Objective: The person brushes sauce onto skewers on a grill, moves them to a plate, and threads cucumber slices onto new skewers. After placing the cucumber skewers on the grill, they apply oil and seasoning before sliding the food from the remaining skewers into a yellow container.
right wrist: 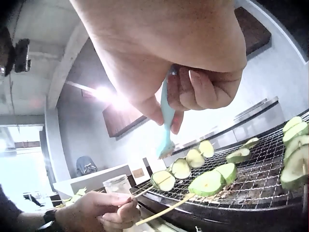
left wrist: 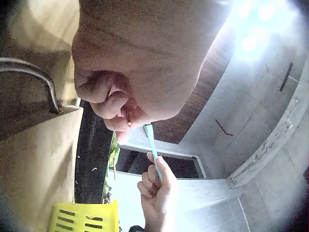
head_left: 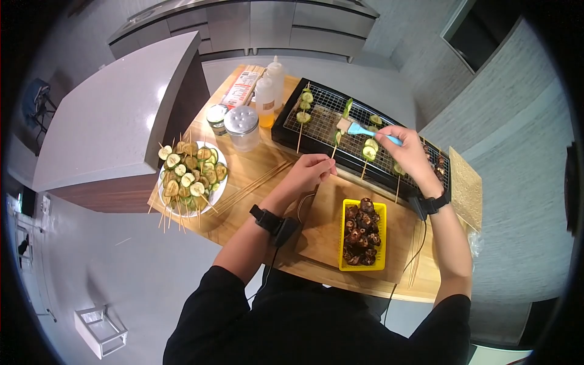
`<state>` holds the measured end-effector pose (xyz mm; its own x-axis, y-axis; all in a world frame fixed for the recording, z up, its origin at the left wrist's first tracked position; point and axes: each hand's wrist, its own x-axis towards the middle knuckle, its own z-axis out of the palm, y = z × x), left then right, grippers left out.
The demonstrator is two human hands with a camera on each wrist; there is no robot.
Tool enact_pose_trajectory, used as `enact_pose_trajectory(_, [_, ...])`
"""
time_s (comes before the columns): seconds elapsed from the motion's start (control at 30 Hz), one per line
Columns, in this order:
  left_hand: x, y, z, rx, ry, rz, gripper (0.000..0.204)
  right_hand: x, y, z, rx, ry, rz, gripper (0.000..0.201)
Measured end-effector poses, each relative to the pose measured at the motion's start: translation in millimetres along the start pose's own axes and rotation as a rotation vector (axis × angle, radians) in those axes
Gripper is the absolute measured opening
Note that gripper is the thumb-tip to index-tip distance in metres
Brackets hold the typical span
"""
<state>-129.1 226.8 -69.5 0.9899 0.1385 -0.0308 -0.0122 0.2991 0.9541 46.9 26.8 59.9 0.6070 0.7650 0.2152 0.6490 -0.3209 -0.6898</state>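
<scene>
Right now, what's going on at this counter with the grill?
A person is basting cucumber skewers on a tabletop grill. The right hand holds a blue brush over the wire rack, while the left hand pinches the end of one skewer at the grill's near edge. A plate of more skewers sits to the left, and a yellow tray of mushrooms rests on a board nearby.

Yellow tray (head_left: 342, 238) holding mushrooms (head_left: 362, 231); shaker jar (head_left: 242, 126).
</scene>
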Motion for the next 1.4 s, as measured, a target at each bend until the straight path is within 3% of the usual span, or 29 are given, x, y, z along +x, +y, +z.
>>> enact_pose_trajectory(0.13, [-4.3,8.3,1.2,-0.017,-0.008,-0.015,0.032,-3.4,7.6,7.9,-0.075,-0.118,0.033,0.016])
enact_pose_trajectory(0.33, [-4.6,8.1,-0.2,-0.018,0.006,-0.027,0.032,2.4,18.1,12.5,-0.055,-0.049,-0.067,0.015])
enact_pose_trajectory(0.43, [-1.3,5.3,2.1,0.003,0.007,-0.019,0.03,-1.5,-4.5,10.7,-0.089,-0.115,0.068,0.015])
enact_pose_trajectory(0.7, [3.5,-5.3,-4.3,-0.022,0.033,-0.017,0.03,16.4,13.4,13.3,-0.038,-0.061,-0.06,0.017])
enact_pose_trajectory(0.73, [3.5,-5.8,-4.7,-0.015,0.033,-0.014,0.03,19.7,11.2,10.7,0.027,-0.043,0.044,0.017])
enact_pose_trajectory(0.83, [5.1,-9.1,-2.2,-0.038,0.044,0.004,0.03,31.5,22.5,9.2,-0.157,-0.06,-0.039,0.017])
enact_pose_trajectory(0.97, [-0.4,2.4,-1.9,-0.01,0.046,-0.039,0.03,44.3,24.2,4.7,0.005,-0.02,0.028,0.021])
enact_pose_trajectory(1.0, [-0.2,0.2,-2.5,-0.008,0.045,-0.034,0.03,48.3,21.0,4.4,-0.002,0.0,0.062,0.022])
enact_pose_trajectory(1.1, [2.1,-1.2,0.1,0.002,0.031,-0.039,0.03,56.5,28.1,5.9,-0.192,-0.047,-0.059,0.022])
enact_pose_trajectory(1.2, [-1.3,1.6,-1.7,0.01,0.04,-0.062,0.03,72.5,31.4,11.3,-0.025,0.048,0.005,0.022])
enact_pose_trajectory(1.3, [-0.5,1.1,-1.2,0.012,0.03,-0.061,0.03,84.0,39.8,11.6,-0.196,-0.032,0.012,0.021])
enact_pose_trajectory(1.4, [-3.8,6.3,-1.0,0.004,0.038,-0.062,0.03,91.6,39.7,13.6,0.027,0.077,0.006,0.023])
